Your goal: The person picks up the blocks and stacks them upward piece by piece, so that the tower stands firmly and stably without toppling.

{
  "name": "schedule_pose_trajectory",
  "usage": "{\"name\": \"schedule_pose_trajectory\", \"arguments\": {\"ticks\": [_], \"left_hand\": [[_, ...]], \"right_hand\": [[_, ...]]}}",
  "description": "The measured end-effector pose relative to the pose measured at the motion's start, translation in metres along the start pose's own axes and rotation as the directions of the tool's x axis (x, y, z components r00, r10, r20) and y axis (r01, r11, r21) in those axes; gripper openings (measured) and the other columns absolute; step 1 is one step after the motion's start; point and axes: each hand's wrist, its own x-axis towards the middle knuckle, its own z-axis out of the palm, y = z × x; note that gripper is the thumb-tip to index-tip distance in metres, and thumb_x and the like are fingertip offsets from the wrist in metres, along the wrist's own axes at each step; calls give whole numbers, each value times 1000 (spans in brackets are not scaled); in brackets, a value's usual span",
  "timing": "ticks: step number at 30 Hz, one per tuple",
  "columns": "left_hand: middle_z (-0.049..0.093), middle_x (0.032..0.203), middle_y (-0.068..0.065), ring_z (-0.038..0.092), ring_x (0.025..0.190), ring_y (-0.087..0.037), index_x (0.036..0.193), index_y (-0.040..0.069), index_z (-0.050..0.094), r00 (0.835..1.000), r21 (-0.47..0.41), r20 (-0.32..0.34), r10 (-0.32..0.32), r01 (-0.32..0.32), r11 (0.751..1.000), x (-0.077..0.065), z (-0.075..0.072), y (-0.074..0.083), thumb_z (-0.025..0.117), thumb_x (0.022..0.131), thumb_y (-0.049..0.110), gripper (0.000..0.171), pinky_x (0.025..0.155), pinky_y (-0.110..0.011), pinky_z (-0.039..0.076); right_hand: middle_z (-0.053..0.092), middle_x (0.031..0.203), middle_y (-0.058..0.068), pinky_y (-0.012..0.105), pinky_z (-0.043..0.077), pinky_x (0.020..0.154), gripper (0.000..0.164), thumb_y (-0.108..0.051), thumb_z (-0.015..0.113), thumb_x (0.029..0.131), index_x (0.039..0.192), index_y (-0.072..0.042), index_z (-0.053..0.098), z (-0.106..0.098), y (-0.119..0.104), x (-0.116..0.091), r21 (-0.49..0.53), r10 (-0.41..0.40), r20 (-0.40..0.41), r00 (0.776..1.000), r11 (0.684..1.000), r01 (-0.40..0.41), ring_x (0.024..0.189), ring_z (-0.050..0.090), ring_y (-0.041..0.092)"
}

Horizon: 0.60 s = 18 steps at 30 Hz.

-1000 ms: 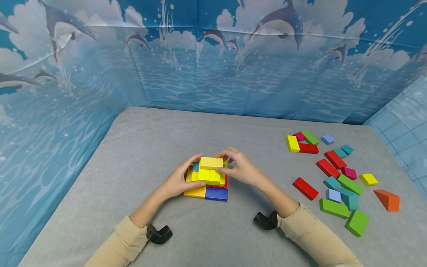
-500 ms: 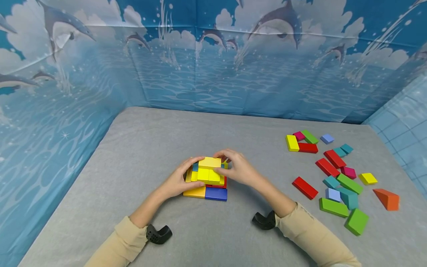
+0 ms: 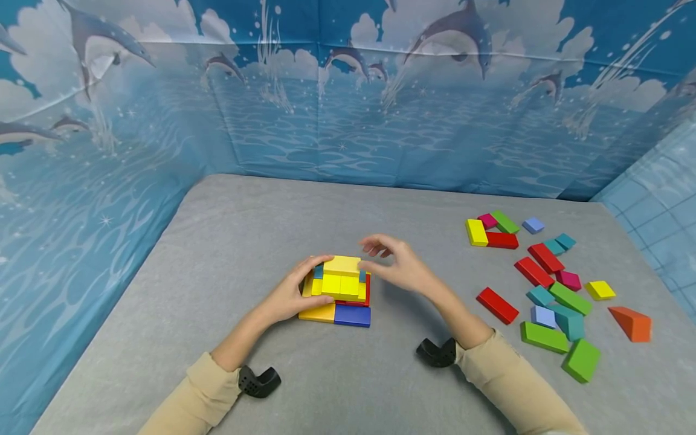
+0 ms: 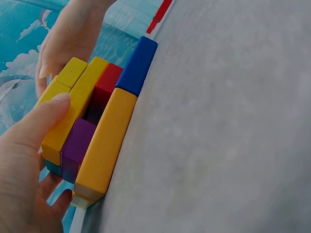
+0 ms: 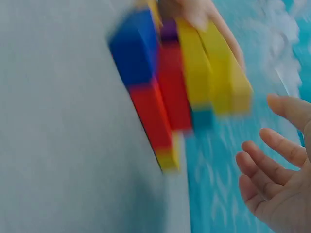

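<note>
A layered stack of colored building blocks [image 3: 341, 285] stands in the middle of the table, with a pale yellow block [image 3: 342, 264] lying across its top. Its lowest layer shows a blue block [image 3: 352, 316] beside an amber block [image 3: 317, 313] at the front. My left hand [image 3: 290, 296] grips the stack's left side, thumb on the front of a yellow layer and fingers around the back. In the left wrist view, a purple block [image 4: 77, 145] shows below the thumb. My right hand [image 3: 399, 266] hovers just right of the stack, fingers spread and apart from it, holding nothing.
Loose blocks lie scattered on the right of the grey table [image 3: 244, 211], among them a red block [image 3: 497, 306], a green block [image 3: 582, 362] and an orange wedge [image 3: 632, 325]. A dolphin-print curtain [image 3: 348, 121] rises behind the table.
My right hand has let go of the top yellow block and drawn back to the right, its fingers opening. My left hand stays on the stack.
</note>
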Motion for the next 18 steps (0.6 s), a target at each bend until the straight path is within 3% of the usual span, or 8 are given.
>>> {"name": "schedule_pose_trajectory", "arguments": {"ticks": [3,8,12,18], "left_hand": [[38,140,-4,31,129,-26,137,25,39,1000,6,-1,-16,16,1000,0,0,1,72,79,22,67,104,-53,24],[37,141,-7,32,128,-26,138,21,39,999,4,-1,-40,40,999,1,1,1,73,78,18,69,104,-51,24],[37,140,-12,34,126,-29,138,13,38,999,-2,5,-43,43,999,1,1,6,72,78,12,69,104,-51,25],[38,138,-17,36,123,-32,136,6,39,999,-3,18,-40,40,999,-1,-6,34,70,79,8,64,103,-51,27]], "right_hand": [[60,106,19,43,45,81,35,-12,66,84,115,0,56,-27,20,-4,-10,49,-136,989,999,-50,93,56,26],[56,110,23,47,43,84,39,-16,63,87,120,2,52,-75,59,-22,-101,185,-324,928,968,-229,100,52,34],[52,112,26,52,42,84,43,-16,61,89,125,4,49,-102,86,-40,-193,273,-358,893,914,-357,101,49,40],[45,115,31,55,41,84,50,-12,63,85,127,9,44,-120,112,-56,-330,379,-350,856,806,-492,100,41,42]]}}
